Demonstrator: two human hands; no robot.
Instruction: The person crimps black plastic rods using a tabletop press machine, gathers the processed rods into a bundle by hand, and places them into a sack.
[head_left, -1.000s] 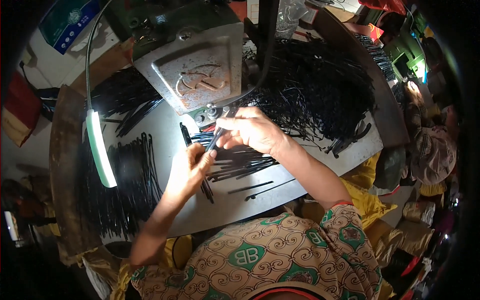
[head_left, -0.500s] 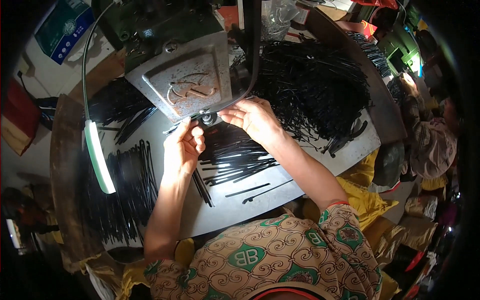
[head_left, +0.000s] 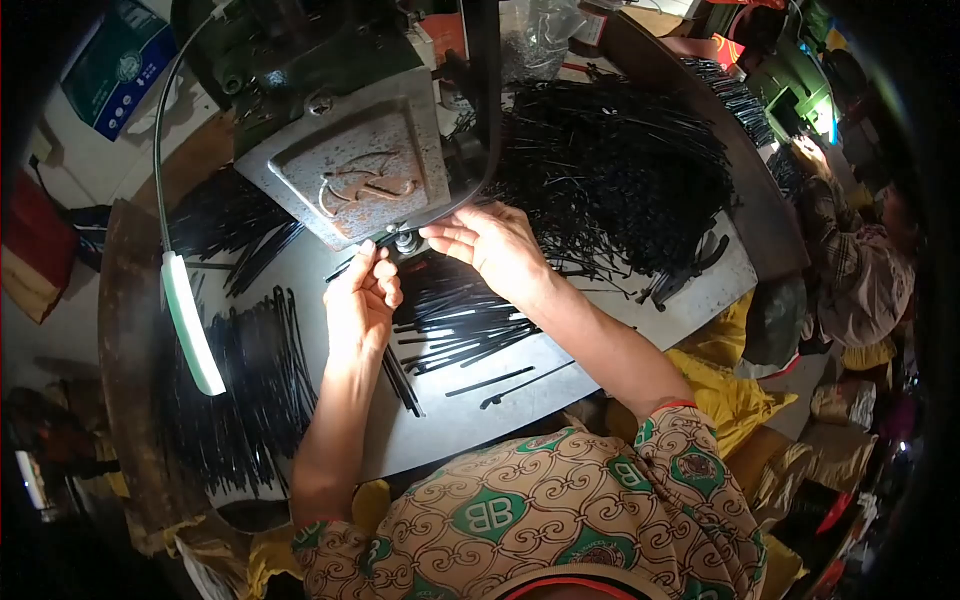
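I could slide through along the bare near edge of the flat pale grey table (head_left: pixel 410 440), minding two thin black rods (head_left: pixel 490 381). Just ahead of the left hand (head_left: pixel 360 305) and right hand (head_left: pixel 495 245), a rust-stained grey metal machine cover (head_left: pixel 350 165) blocks me. A slim white bar lamp (head_left: pixel 192 325) obstructs the left; a tangled heap of slender black pieces (head_left: pixel 630 170) crowds the right.

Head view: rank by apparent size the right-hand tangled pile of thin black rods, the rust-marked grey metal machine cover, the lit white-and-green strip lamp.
1. Tangled black rod pile
2. Grey metal machine cover
3. White-and-green strip lamp
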